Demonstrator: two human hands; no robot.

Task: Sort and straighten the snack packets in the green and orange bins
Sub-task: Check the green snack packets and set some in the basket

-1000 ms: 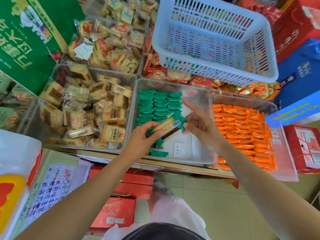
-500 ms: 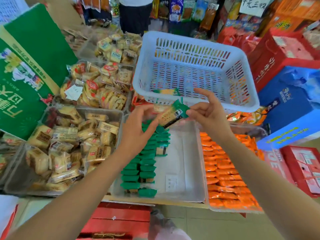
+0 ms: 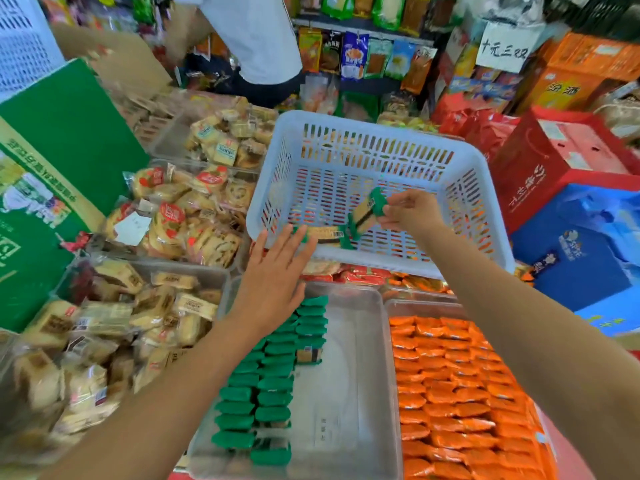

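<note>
My right hand [image 3: 412, 209] pinches a green-ended packet [image 3: 369, 211] by one end, over the white basket [image 3: 381, 126]; my left hand [image 3: 273, 271] is flat and holds nothing, fingertips near a second packet [image 3: 325, 234] lying in the basket. The green bin [image 3: 349, 375] below is part-filled in rows; the orange bin [image 3: 415, 304] is packed. Risk: the end-pinch is slight; a slip would drop the packet through to the basket, not its bin.

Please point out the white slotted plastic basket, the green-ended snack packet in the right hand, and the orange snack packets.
White slotted plastic basket [image 3: 374, 128]: head view, far rim.
Held green-ended snack packet [image 3: 365, 213]: head view, yellow middle.
Orange snack packets [image 3: 457, 393]: head view, middle of the rows.
</note>
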